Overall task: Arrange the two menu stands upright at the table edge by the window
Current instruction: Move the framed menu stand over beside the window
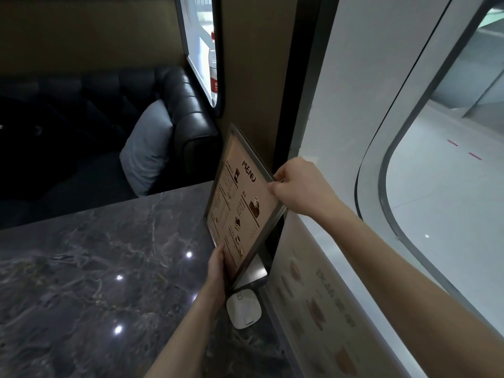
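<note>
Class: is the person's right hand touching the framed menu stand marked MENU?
Touching. The head view shows the right hand pinching the top edge of the MENU stand between thumb and fingers.

**Hidden and cut off**

The second menu stand (321,304) is blurred, its print unreadable, and runs out at the lower picture edge. The left hand (216,268) hides the framed menu stand's (240,203) lower corner. The bottle (213,69) is half hidden.
</note>
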### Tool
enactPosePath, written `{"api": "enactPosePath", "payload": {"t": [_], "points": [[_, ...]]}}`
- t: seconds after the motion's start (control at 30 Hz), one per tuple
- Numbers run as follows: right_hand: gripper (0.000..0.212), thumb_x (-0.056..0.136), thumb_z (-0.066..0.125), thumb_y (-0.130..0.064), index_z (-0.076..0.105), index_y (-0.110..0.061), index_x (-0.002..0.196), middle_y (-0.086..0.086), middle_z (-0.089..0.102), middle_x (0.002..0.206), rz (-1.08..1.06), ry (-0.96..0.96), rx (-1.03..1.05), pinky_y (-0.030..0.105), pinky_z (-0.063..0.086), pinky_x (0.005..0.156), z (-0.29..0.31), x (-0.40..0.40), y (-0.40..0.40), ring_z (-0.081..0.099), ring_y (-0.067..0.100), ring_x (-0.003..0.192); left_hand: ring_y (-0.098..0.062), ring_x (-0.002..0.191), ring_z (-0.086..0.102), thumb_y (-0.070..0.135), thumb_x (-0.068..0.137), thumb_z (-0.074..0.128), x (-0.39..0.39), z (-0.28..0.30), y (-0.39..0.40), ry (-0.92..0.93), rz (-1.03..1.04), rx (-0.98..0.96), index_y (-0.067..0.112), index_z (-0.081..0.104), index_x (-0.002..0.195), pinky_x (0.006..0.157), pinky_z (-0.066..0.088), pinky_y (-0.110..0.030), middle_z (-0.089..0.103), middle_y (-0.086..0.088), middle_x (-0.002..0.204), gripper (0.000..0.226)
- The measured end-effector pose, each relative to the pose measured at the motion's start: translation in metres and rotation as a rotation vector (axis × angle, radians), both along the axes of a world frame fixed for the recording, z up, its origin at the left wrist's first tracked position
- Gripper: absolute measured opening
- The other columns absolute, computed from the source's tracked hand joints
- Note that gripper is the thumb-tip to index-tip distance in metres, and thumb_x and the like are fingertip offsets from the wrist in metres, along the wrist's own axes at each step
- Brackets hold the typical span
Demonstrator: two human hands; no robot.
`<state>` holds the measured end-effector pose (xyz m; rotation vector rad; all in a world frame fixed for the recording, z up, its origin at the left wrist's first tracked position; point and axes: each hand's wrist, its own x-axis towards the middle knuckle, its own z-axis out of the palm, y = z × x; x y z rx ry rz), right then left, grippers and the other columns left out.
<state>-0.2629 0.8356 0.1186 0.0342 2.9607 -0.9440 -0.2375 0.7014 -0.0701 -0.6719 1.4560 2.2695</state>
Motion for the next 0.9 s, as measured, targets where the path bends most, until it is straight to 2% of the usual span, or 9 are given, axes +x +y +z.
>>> {"api": "enactPosePath", "payload": {"t": [0.07,0.13,0.2,0.3,0.5,0.67,0.77,0.83,0.9], "points": [[0.021,0.091,0.052,-0.015,0.065,0.002,0.090,0.011,0.072,0.097,0.000,-0.006,0.002,0.025,0.052,0.056,0.001,-0.001,0.003,0.066,0.021,0.076,-0.003,0.047,0.065,0.022,0.100,0.030,-0.003,-0.003,0.002,-0.003,-0.002,-0.003,0.017,0.054,0.082,0.042,0.049,-0.016,0.067,0.012,0.044,0.030],[0.021,0.091,0.052,-0.016,0.065,0.000,0.091,0.011,0.072,0.100,-0.006,-0.019,0.001,0.022,0.051,0.054,0.002,-0.002,0.006,0.066,0.021,0.077,-0.009,0.060,0.065,0.023,0.099,0.030,-0.006,-0.008,0.006,-0.018,-0.009,0.004,0.022,0.056,0.084,0.051,0.051,-0.022,0.069,0.012,0.047,0.030],[0.020,0.091,0.052,-0.016,0.065,-0.001,0.092,0.012,0.072,0.101,-0.018,-0.036,-0.012,0.023,0.052,0.054,0.003,-0.003,0.010,0.067,0.022,0.080,-0.011,0.065,0.064,0.025,0.099,0.030,-0.008,-0.011,0.008,-0.026,-0.006,0.000,0.021,0.059,0.086,0.057,0.047,-0.024,0.072,0.008,0.059,0.032],[0.018,0.091,0.054,-0.016,0.064,-0.001,0.091,0.012,0.071,0.101,-0.033,-0.057,-0.025,0.023,0.051,0.054,0.005,-0.003,0.013,0.065,0.022,0.079,-0.019,0.079,0.064,0.037,0.095,0.035,-0.010,-0.017,0.010,-0.100,-0.013,0.001,0.014,0.062,0.106,0.063,0.046,-0.031,0.070,-0.003,0.085,0.037],[0.023,0.092,0.052,-0.017,0.067,0.000,0.090,0.011,0.072,0.100,-0.044,-0.057,-0.015,0.033,0.057,0.064,0.008,-0.001,0.018,0.062,0.018,0.069,-0.026,0.097,0.061,0.043,0.090,0.040,-0.012,-0.022,0.016,-0.153,-0.004,-0.017,0.011,0.060,0.121,0.082,0.048,-0.036,0.066,-0.011,0.113,0.048],[0.021,0.089,0.054,-0.016,0.068,0.000,0.086,0.009,0.072,0.091,-0.081,-0.058,-0.015,0.047,0.060,0.072,0.008,0.001,0.021,0.067,0.026,0.075,-0.021,0.085,0.058,0.037,0.094,0.038,-0.011,-0.017,0.020,-0.159,-0.006,0.035,0.009,0.054,0.126,0.068,0.045,-0.031,0.062,-0.011,0.108,0.046],[0.019,0.090,0.054,-0.017,0.066,-0.003,0.086,0.008,0.070,0.092,-0.088,-0.055,-0.011,0.044,0.060,0.072,0.008,0.003,0.023,0.066,0.024,0.076,-0.026,0.091,0.061,0.040,0.091,0.041,-0.009,-0.022,0.020,-0.166,-0.016,-0.022,0.009,0.052,0.128,0.067,0.048,-0.031,0.063,-0.014,0.115,0.049],[0.020,0.090,0.053,-0.018,0.067,-0.002,0.090,0.010,0.071,0.096,-0.091,-0.052,-0.013,0.043,0.060,0.072,0.007,0.004,0.024,0.066,0.025,0.077,-0.033,0.105,0.061,0.044,0.088,0.045,-0.009,-0.026,0.020,-0.178,-0.024,-0.043,0.011,0.050,0.129,0.074,0.054,-0.039,0.062,-0.017,0.122,0.053],[0.020,0.090,0.053,-0.017,0.066,-0.002,0.092,0.011,0.071,0.099,-0.099,-0.053,-0.016,0.041,0.060,0.072,0.007,0.004,0.024,0.066,0.025,0.078,-0.036,0.112,0.059,0.043,0.089,0.045,-0.010,-0.026,0.020,-0.180,-0.041,-0.059,0.012,0.054,0.125,0.093,0.050,-0.053,0.063,-0.018,0.121,0.049]]}}
